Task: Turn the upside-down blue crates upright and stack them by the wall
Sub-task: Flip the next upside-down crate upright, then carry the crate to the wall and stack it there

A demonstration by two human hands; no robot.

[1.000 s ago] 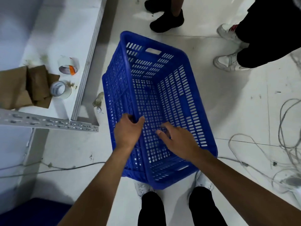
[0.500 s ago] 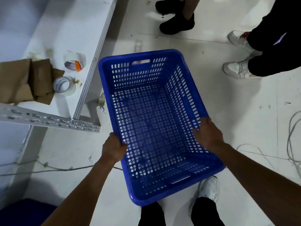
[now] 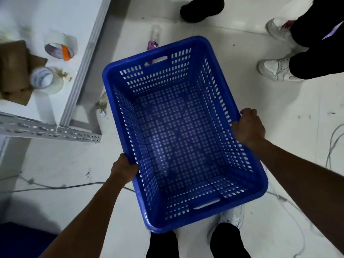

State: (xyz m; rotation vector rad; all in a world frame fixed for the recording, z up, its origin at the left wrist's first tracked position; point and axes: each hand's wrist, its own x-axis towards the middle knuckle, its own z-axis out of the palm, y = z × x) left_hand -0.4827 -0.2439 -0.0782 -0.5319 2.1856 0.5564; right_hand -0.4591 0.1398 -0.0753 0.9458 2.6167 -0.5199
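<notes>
We hold the blue crate [image 3: 178, 131] upright between our hands, its perforated mesh inside empty; left hand [image 3: 123, 169] and right hand [image 3: 248, 127] each clamp a long rim. Beyond the left hand, tape rolls [image 3: 61, 48] sit on a shelf [image 3: 89, 54].

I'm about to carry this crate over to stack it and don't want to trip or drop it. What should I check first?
1. Blue crate upright, opening up: ok.
2. Left hand closed on the left rim: ok.
3. Right hand closed on the right rim: ok.
4. Crate empty: ok.
5. Floor clear: not ok; cables beside your feet, a bottle beyond the crate, bystanders' shoes to the right.
6. Stacking spot by the wall: cannot tell, out of view.
</notes>
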